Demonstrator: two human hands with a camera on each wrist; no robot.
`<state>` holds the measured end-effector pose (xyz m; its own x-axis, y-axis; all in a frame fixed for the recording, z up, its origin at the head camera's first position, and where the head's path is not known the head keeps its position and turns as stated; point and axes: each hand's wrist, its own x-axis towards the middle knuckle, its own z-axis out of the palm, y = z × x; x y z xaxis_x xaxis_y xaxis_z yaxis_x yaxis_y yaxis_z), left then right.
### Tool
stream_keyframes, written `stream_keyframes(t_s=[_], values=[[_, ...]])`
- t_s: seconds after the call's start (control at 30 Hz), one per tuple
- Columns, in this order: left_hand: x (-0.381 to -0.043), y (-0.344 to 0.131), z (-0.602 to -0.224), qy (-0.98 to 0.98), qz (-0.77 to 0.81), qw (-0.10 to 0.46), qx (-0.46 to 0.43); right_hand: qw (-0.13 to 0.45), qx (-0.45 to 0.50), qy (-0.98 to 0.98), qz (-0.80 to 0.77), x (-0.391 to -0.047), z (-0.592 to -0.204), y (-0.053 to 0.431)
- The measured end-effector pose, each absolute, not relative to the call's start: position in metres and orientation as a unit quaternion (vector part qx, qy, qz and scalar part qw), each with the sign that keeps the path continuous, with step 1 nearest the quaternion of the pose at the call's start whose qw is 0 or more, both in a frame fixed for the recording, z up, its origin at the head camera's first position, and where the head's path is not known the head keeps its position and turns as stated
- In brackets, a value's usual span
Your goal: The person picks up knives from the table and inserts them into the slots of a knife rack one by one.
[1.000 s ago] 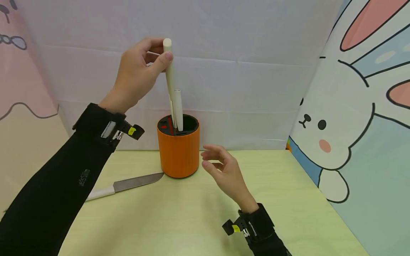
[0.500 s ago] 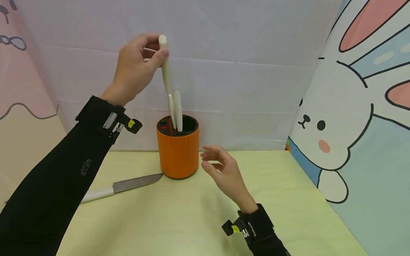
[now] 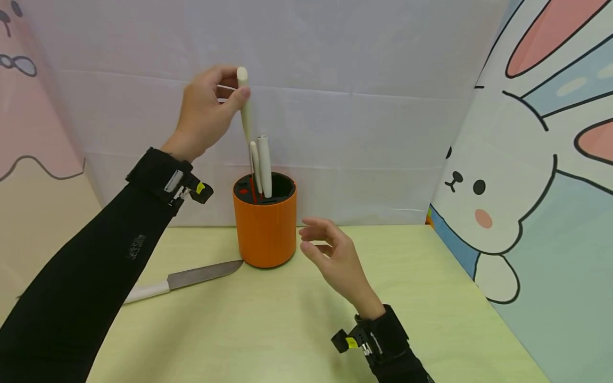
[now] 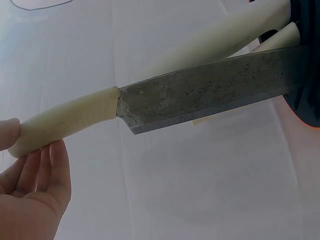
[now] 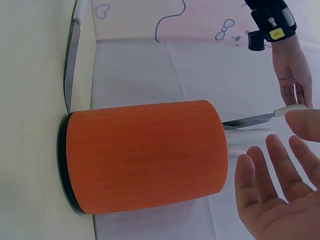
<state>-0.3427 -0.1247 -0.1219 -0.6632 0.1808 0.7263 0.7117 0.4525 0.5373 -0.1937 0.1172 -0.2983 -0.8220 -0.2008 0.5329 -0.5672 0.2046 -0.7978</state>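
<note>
My left hand (image 3: 203, 111) pinches the end of a knife's cream handle (image 4: 75, 117) between thumb and fingers, above the orange knife holder (image 3: 266, 234). In the left wrist view the broad grey blade (image 4: 200, 82) runs down from the handle, its far end inside the holder's dark top. Two white handles (image 3: 265, 167) stick up from the holder right beside this blade. My right hand (image 3: 337, 258), fingers relaxed and slightly bent, hovers just right of the holder with nothing in it. The right wrist view shows its palm (image 5: 280, 210) near the holder's top end.
Another knife (image 3: 203, 274) with a white handle lies flat on the pale table (image 3: 297, 340), its tip close to the holder's base. A white cloth backdrop (image 3: 364, 133) hangs behind. A rabbit-print panel (image 3: 531, 213) stands on the right.
My left hand shifted slightly left with the knife, then came down, lowering the blade into the holder's top. My right hand stays in place.
</note>
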Motion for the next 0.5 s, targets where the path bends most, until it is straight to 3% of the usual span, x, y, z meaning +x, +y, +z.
stream_keyframes(t_s=[0.5], values=[[-0.362, -0.129, -0.158, -0.820, -0.402, 0.300, -0.275, 0.155, 0.252, -0.759, 0.581, -0.194, -0.299, 0.116]])
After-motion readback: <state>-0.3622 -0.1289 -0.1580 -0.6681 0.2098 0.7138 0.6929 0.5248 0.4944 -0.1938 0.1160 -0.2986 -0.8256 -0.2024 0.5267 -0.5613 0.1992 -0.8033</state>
